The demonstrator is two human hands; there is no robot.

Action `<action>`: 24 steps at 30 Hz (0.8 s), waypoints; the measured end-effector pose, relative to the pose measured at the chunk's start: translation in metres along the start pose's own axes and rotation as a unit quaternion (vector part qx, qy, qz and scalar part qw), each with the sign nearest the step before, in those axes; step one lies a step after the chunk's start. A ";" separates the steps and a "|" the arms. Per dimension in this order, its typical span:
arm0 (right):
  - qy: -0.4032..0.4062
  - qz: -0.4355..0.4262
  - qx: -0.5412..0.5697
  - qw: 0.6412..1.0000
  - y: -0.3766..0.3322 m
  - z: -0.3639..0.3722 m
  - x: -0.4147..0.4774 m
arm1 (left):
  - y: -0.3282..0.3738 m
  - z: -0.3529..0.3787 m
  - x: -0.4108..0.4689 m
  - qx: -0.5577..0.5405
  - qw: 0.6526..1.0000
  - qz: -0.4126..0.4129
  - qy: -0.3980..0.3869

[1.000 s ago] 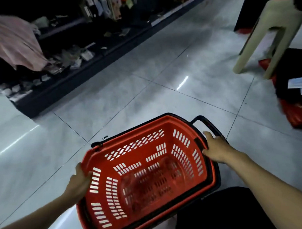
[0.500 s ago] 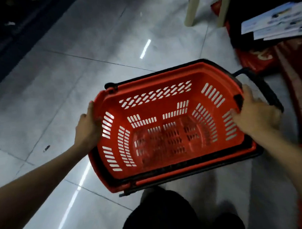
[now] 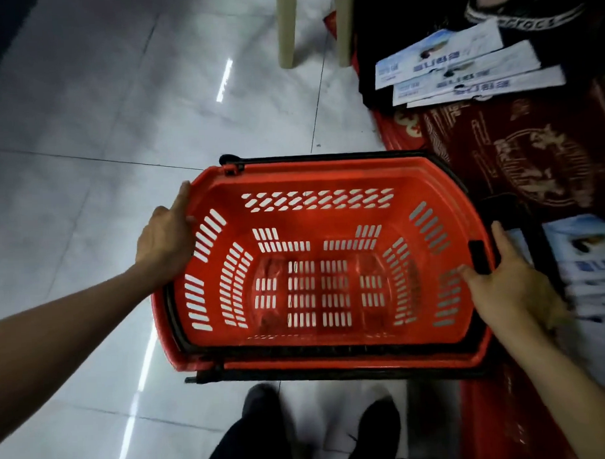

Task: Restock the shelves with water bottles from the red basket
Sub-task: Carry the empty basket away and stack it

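Observation:
The red basket (image 3: 220, 184) is held level over the tiled floor, with a black handle folded around its rim. Nothing lies inside it; the slotted bottom is bare. My left hand (image 3: 164, 239) grips the basket's left end from outside. My right hand (image 3: 508, 284) holds its right end, thumb over the rim by the black handle mount. No water bottles or shelves are in sight.
A red patterned cloth (image 3: 531, 145) covers the floor at the right, with stacks of white printed packs (image 3: 456, 66) and more packs (image 3: 590, 264) on it. Two beige stool legs (image 3: 287, 30) stand at the top. My dark shoes (image 3: 262, 402) are below the basket.
The view has swung right and down, away from the dark shelving. The basket has turned square to me and shifted right, toward the red cloth. Both hands have kept their hold.

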State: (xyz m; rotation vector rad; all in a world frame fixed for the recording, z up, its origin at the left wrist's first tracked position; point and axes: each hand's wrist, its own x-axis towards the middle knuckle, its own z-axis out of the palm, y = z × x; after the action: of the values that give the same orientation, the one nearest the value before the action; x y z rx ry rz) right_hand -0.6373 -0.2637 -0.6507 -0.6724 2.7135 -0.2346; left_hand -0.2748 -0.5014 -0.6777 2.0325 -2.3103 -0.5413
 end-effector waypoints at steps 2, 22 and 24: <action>0.000 0.003 0.014 1.000 -0.011 -0.050 -0.017 | 0.015 -0.049 -0.010 0.003 1.000 0.006 -0.002; 0.083 -0.129 0.109 0.982 -0.132 -0.459 -0.175 | 0.057 -0.512 -0.200 -0.059 0.979 -0.052 0.188; 0.072 -0.155 0.124 0.977 -0.159 -0.469 -0.174 | 0.041 -0.524 -0.204 -0.070 0.973 -0.082 0.202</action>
State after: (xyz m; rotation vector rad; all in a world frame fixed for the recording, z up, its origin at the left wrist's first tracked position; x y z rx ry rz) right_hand -0.5935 -0.2830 -0.1285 -1.0330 2.6352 -0.7105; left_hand -0.1575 -0.4288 -0.1307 2.0483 -1.8349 -0.2515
